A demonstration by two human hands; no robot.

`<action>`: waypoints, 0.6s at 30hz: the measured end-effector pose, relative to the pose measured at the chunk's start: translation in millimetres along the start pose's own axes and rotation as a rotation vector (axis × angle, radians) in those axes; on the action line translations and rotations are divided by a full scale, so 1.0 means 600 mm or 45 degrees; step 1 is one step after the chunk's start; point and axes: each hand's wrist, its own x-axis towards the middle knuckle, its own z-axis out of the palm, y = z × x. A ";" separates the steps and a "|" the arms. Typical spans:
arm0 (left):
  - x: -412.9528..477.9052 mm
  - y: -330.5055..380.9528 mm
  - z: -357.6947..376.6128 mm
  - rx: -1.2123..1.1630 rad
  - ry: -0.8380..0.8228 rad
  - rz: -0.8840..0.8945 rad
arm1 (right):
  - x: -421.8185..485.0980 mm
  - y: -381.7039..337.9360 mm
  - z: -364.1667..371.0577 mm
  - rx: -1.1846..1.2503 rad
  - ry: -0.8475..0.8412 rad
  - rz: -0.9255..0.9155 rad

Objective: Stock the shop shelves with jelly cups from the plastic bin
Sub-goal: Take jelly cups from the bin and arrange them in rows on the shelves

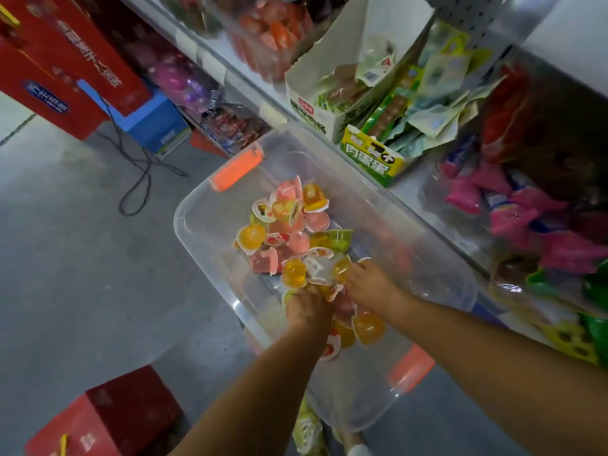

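White metal shop shelves [214, 65] run along the right, crowded with snack packets, above a grey concrete floor [82, 258]. A large clear plastic bin with orange latches [204, 232] sits tilted against the shelf edge. A red cardboard box [108, 419] stands on the floor close by on the left. A heap of small pink, orange and yellow jelly cups with peel-off lids [289, 225] lies inside the bin. The person's left hand [309, 309] and right hand [370, 283] are side by side, both dug into the near end of the heap. The fingers are buried among the cups, so I cannot tell whether they are spread or pinching any.
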 end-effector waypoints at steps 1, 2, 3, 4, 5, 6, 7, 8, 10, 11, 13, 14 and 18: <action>0.000 0.000 0.003 -0.010 0.002 -0.022 | -0.005 0.000 -0.007 0.040 -0.025 0.086; -0.005 -0.002 -0.003 -0.066 -0.043 -0.062 | -0.006 -0.001 -0.007 0.004 0.023 0.136; -0.002 -0.003 0.001 -0.080 -0.003 -0.057 | -0.008 -0.001 -0.011 -0.053 0.011 0.141; -0.008 -0.006 -0.002 -0.108 0.013 -0.062 | -0.013 -0.002 -0.021 -0.001 0.042 0.155; -0.017 -0.009 -0.008 -0.129 0.016 -0.066 | -0.017 -0.002 -0.025 0.057 0.028 0.183; -0.023 -0.012 -0.012 -0.181 0.035 -0.088 | -0.027 -0.001 -0.033 0.147 -0.001 0.260; -0.026 -0.016 -0.013 -0.238 0.068 -0.079 | -0.038 -0.001 -0.040 0.244 0.050 0.321; -0.034 -0.021 -0.020 -0.307 0.116 -0.064 | -0.054 0.001 -0.056 0.327 0.104 0.374; -0.061 -0.039 -0.043 -0.469 0.193 -0.055 | -0.093 0.004 -0.082 0.614 0.156 0.543; -0.077 -0.049 -0.055 -0.602 0.225 -0.055 | -0.114 0.003 -0.095 0.795 0.217 0.632; -0.105 -0.070 -0.072 -0.899 0.269 -0.050 | -0.155 -0.004 -0.117 1.242 0.384 0.804; -0.118 -0.077 -0.079 -1.049 0.309 -0.037 | -0.173 -0.009 -0.124 1.457 0.469 0.865; -0.186 -0.080 -0.118 -1.452 0.468 0.005 | -0.248 -0.022 -0.150 2.004 0.761 1.015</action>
